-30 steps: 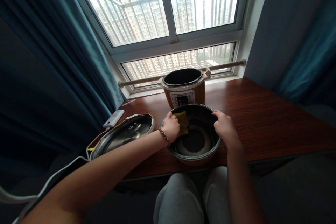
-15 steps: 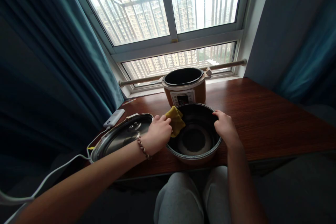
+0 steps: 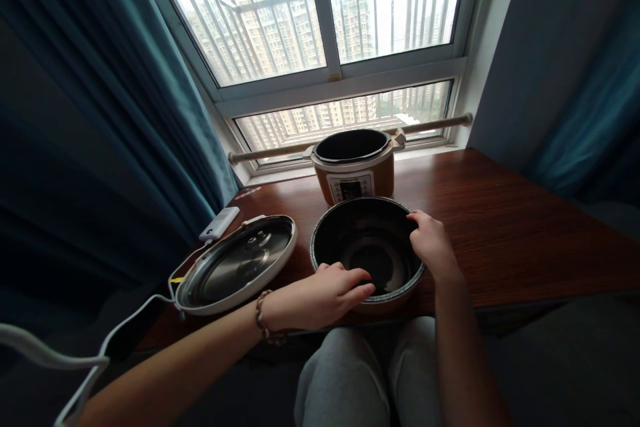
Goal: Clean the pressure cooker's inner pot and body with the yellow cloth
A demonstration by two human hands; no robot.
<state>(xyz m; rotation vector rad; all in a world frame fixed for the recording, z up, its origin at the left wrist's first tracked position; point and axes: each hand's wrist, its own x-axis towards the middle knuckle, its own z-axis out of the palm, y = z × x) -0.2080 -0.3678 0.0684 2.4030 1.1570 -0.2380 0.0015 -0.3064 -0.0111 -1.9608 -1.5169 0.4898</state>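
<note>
A dark inner pot point(image 3: 363, 240) with a speckled rim stands near the table's front edge. My right hand point(image 3: 431, 240) pinches its right rim, thumb and fingers closed on the edge. My left hand point(image 3: 330, 293) bends over the near-left rim, its fingertips reaching down inside the pot. The yellow cloth seen in that hand a moment ago is now hidden behind the hand and the rim. Behind the pot sits a brown and cream electric cooker point(image 3: 353, 170) with a control panel, uncovered. To the left, the cooker's lid point(image 3: 235, 267) lies with its metal inner side up.
The brown wooden table point(image 3: 500, 227) runs beneath a barred window. A white device point(image 3: 219, 223) with a white cable point(image 3: 135, 320) lies left of the lid, close to the blue curtain point(image 3: 185, 113). A rail point(image 3: 435, 125) crosses low in front of the window.
My left hand has moved from the pot's left wall down and right to its near rim, and the yellow cloth has gone out of sight. My right hand keeps its place.
</note>
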